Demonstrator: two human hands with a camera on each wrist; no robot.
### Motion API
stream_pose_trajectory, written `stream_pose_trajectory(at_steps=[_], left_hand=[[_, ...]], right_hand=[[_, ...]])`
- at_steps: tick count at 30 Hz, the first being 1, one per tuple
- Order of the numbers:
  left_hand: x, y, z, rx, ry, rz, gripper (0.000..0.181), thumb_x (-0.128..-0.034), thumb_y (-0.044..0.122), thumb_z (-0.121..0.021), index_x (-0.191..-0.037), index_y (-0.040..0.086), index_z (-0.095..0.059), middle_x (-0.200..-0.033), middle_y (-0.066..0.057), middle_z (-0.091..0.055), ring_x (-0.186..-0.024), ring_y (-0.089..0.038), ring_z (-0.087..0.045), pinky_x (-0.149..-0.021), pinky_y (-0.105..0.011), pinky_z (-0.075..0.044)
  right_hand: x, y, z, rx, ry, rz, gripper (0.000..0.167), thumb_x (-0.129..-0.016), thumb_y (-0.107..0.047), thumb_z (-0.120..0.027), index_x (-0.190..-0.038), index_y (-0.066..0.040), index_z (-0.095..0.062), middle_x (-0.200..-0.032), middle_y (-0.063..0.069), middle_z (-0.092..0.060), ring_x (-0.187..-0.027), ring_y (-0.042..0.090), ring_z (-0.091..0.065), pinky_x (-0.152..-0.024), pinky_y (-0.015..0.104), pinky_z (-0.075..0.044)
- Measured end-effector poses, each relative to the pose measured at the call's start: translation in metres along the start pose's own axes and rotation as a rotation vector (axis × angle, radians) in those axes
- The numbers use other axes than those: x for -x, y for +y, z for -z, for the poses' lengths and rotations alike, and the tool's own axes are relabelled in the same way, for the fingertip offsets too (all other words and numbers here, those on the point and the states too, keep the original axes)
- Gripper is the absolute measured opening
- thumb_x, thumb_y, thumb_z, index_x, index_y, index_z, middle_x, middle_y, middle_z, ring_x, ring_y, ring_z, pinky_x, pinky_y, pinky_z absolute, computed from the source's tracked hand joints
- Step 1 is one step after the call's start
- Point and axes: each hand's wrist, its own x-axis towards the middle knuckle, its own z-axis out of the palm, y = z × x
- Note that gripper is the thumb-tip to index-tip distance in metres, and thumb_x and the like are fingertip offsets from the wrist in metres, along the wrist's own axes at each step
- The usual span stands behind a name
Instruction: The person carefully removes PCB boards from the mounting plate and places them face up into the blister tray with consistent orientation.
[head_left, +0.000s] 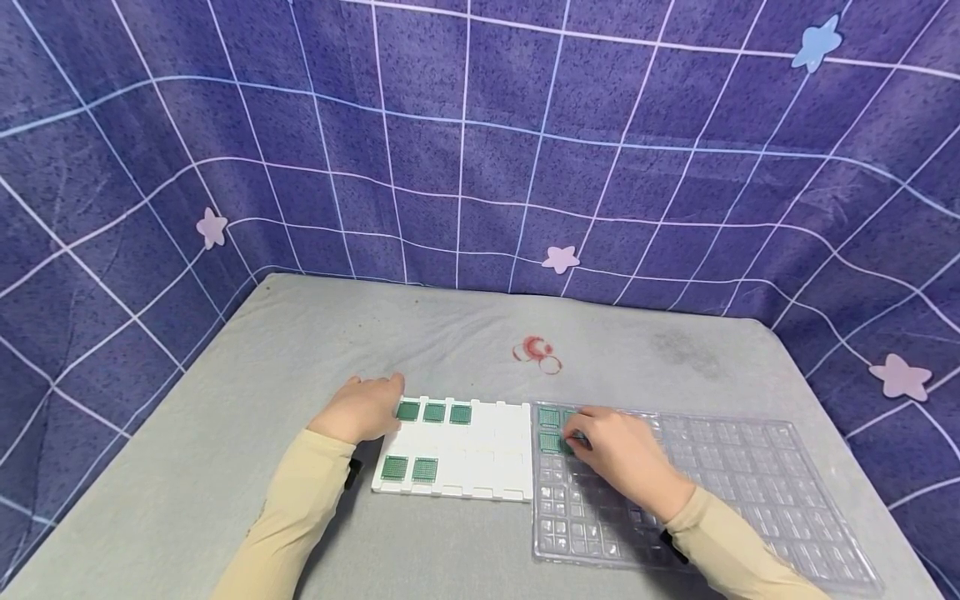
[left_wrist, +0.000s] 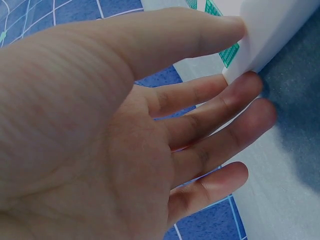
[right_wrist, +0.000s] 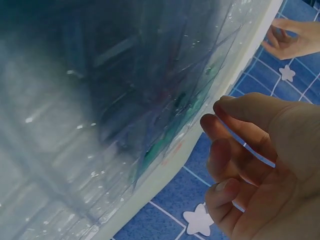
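Both hands were placed at the trays on a grey-covered bench (head_left: 420, 550). At the left end of a white tray (head_left: 495, 467), the left hand (head_left: 363, 408) was held with its fingers loosely extended and spread; the tray's edge was touched by the thumb, and nothing was seen to be clasped. The right hand (head_left: 618, 450) was poised over the back left corner of a clear tray (head_left: 757, 475), its fingers bent and its thumb and forefinger brought close together. Whether a piece was pinched between them could not be told.

Five small green boards (head_left: 425, 470) were seated in the white tray: three along the back row from the left, and two at the left of the front row. More green squares (head_left: 550, 442) were set in the corner pockets of the clear tray, partly hidden by the right fingertips. The two trays were laid side by side, with their near ends adjoining. Behind the trays, the bench was marked by a red stain (head_left: 535, 346). The bench was backed by a purple-blue grid-patterned curtain (head_left: 420, 125) bearing stars (head_left: 560, 259).
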Motion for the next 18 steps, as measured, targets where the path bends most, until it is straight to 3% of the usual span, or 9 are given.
stream_pose_trajectory(at_steps=[18], left_hand=[[0.001, 0.000, -0.001, 0.002, 0.008, -0.001, 0.061, -0.0878, 0.015, -0.074, -0.139, -0.008, -0.049, -0.128, -0.024, -0.068, -0.122, -0.041, -0.064, -0.111, -0.057, -0.039]], right_hand=[[-0.024, -0.019, -0.001, 0.026, -0.001, 0.070, 0.016, -0.078, -0.017, -0.085, -0.086, -0.025, -0.075, -0.087, -0.012, -0.072, -0.072, 0.008, -0.069, -0.054, 0.024, -0.052]])
